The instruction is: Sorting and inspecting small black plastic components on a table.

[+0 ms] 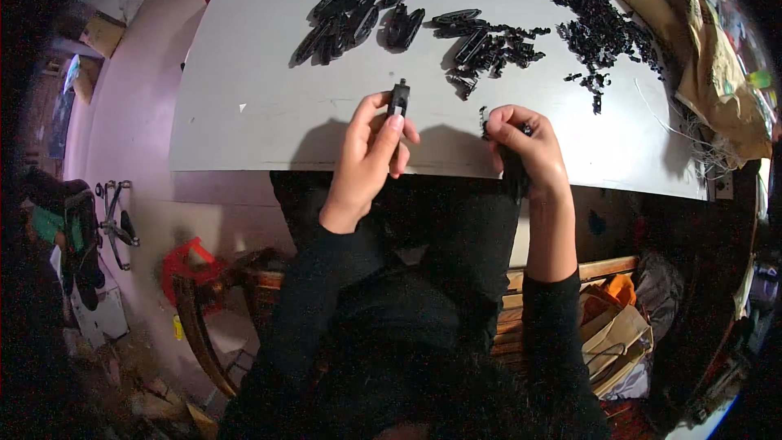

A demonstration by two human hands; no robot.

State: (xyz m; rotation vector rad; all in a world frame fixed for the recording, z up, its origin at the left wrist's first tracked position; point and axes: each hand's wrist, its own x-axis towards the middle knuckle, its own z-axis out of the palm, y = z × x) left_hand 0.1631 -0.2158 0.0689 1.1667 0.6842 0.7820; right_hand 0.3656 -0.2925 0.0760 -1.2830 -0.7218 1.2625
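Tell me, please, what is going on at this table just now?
A person is handling small black parts at a white table. The left hand holds up a slim black part, while the right hand holds small dark pieces, partly hidden by its fingers. Farther back lie a pile of longer black parts and, to the right, heaps of smaller ones.

- The head view looks steeply down from the person's head, facing forward over the white tabletop, which fills much of the upper frame.
- Its wide fisheye lens bends straight edges and darkens the corners.
- The left hand and right hand are near the camera, around mid-frame; black sleeves extend from the lower edge.
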